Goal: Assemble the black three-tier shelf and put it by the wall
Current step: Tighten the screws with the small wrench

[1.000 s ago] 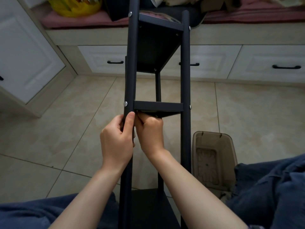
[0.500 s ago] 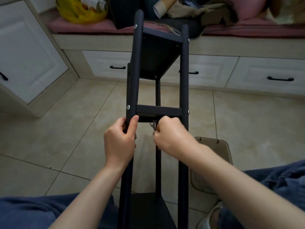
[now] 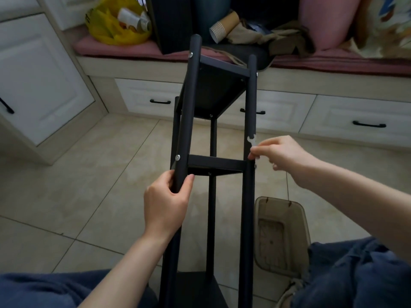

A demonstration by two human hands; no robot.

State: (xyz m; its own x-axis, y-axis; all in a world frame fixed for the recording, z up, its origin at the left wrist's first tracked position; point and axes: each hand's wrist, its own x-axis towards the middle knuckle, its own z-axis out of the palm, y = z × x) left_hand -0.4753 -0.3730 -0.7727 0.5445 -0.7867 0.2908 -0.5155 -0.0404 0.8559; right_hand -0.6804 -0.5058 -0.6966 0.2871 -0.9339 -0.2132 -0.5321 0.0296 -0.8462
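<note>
The black three-tier shelf (image 3: 213, 161) leans away from me between my knees, with its poles running up the frame and its top near the window seat. My left hand (image 3: 165, 203) grips the left front pole just below the middle tier. My right hand (image 3: 278, 152) is beside the right front pole, pinching a small flat silver wrench (image 3: 252, 141) that sticks up against that pole above the middle tier. Silver screw heads show on the left pole at the middle and top tiers.
A translucent brown plastic bin (image 3: 281, 236) lies on the tiled floor right of the shelf. White drawers (image 3: 353, 121) with black handles run under a window seat holding a yellow bag (image 3: 115, 30), paper cups (image 3: 223, 27) and cushions. My legs in blue trousers frame the bottom.
My right hand has come out from under the middle tier and moved right to the outside of the right pole, carrying the wrench. The left hand keeps its grip on the left pole.
</note>
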